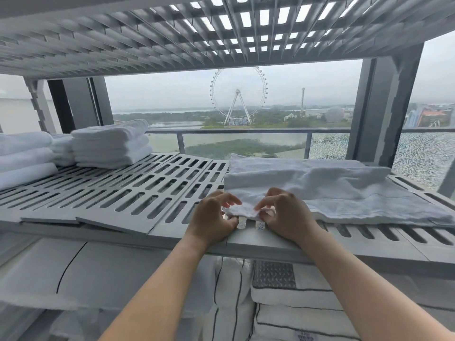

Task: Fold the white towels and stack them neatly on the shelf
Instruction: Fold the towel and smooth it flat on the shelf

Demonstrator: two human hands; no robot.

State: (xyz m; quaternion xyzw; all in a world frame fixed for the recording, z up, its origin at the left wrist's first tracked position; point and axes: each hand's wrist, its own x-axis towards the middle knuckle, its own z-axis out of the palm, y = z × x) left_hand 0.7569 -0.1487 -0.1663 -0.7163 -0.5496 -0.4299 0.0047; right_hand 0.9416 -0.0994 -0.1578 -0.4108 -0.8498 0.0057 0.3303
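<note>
The white towel [320,190] lies half-folded on the slatted shelf [138,193]; my left hand [211,217] and right hand [285,215] pinch its near corner, fingers [231,199] closed on cloth. Folded stacks [110,143] sit far left.

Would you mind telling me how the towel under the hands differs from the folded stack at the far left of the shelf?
The towel under the hands lies spread out and only loosely doubled over, while the folded stack is compact, with several neat layers. The towel is low and rumpled; the stack stands taller with smooth, rounded edges. The left hand and right hand pinch the towel's near corner; nothing touches the stack. Both are white and rest on the same slotted shelf.
</note>
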